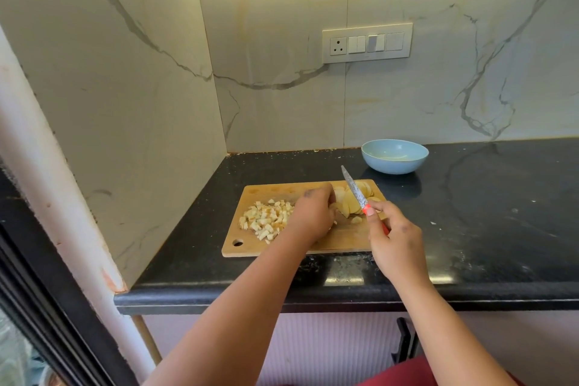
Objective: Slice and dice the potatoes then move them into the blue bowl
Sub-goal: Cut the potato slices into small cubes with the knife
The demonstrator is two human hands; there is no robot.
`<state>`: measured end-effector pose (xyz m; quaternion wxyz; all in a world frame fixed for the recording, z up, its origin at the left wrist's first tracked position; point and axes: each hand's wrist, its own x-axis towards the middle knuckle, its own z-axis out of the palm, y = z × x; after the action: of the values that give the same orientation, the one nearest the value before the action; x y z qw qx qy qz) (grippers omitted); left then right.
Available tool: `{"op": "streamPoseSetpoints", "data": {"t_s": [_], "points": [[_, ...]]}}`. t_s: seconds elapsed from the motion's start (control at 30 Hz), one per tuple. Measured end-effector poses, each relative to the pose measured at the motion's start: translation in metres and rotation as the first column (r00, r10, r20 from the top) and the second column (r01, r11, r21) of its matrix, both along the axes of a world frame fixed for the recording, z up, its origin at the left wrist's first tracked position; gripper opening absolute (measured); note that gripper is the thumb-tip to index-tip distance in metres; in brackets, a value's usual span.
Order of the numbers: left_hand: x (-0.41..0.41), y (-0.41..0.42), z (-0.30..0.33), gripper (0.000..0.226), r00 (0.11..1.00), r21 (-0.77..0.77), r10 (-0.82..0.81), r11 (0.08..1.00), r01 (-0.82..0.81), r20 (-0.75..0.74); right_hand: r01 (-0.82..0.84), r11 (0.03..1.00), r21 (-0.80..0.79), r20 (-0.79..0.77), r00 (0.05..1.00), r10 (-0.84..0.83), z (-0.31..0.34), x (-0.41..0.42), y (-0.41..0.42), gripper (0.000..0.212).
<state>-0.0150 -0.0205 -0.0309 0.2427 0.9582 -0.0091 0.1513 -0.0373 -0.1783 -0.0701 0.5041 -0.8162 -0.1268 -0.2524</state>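
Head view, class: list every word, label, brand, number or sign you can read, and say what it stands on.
None can be read.
Switch panel: no lettering visible.
Knife: speckled blade pattern, no brand legible.
Blue bowl and cutting board: no visible print.

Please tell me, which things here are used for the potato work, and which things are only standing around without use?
In use:
- knife, right hand holds its red grip
- potato slices, left hand on them
- diced potato
- cutting board
- blue bowl, no potato in it yet

Only there:
- wall socket panel
- black counter
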Motion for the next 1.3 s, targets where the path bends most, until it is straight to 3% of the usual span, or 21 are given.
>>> {"op": "streamPoseSetpoints", "data": {"t_s": [0.13,0.27,0.37,0.47,0.53,0.63,0.87,1.03,1.3], "points": [[-0.004,0.006,0.000,0.038,0.996,-0.009,0.038,0.999,-0.038,0.084,0.006,1.000,-0.026,0.010,1.000,-0.005,0.003,-0.004,0.001,0.025],[-0.017,0.010,-0.003,0.017,0.993,-0.113,0.051,0.993,-0.039,0.104,0.004,0.999,-0.040,0.015,1.000,-0.004,0.006,-0.008,0.001,0.024],[-0.030,0.008,-0.009,0.017,0.996,-0.217,0.034,0.976,-0.017,0.078,0.016,0.998,-0.067,0.029,0.999,-0.014,0.008,-0.012,0.001,0.022],[-0.038,0.004,-0.018,0.026,0.990,0.020,0.045,0.999,-0.048,0.131,0.034,0.992,-0.123,0.045,0.999,-0.028,0.007,-0.014,0.002,0.017],[-0.041,0.004,-0.024,0.028,0.972,0.101,0.078,0.990,-0.103,0.222,0.041,0.982,-0.185,0.042,0.999,-0.034,0.005,-0.016,0.003,0.018],[-0.044,0.012,-0.029,0.025,0.939,0.053,0.123,0.988,-0.148,0.322,0.069,0.949,-0.307,0.066,0.997,-0.051,0.002,-0.029,0.004,0.021],[-0.053,0.022,-0.033,0.030,0.976,0.160,0.081,0.980,-0.115,0.203,0.040,0.913,-0.406,0.054,0.998,-0.020,-0.003,-0.069,0.012,0.016],[-0.053,0.021,-0.033,0.034,0.982,0.138,0.108,0.982,-0.129,0.153,0.033,0.845,-0.533,-0.045,0.997,-0.067,-0.001,-0.074,0.020,0.017],[-0.056,0.022,-0.033,0.029,0.976,0.128,0.106,0.983,-0.131,0.188,-0.004,0.699,-0.715,-0.111,0.988,-0.108,0.019,-0.066,0.038,0.022]]}}
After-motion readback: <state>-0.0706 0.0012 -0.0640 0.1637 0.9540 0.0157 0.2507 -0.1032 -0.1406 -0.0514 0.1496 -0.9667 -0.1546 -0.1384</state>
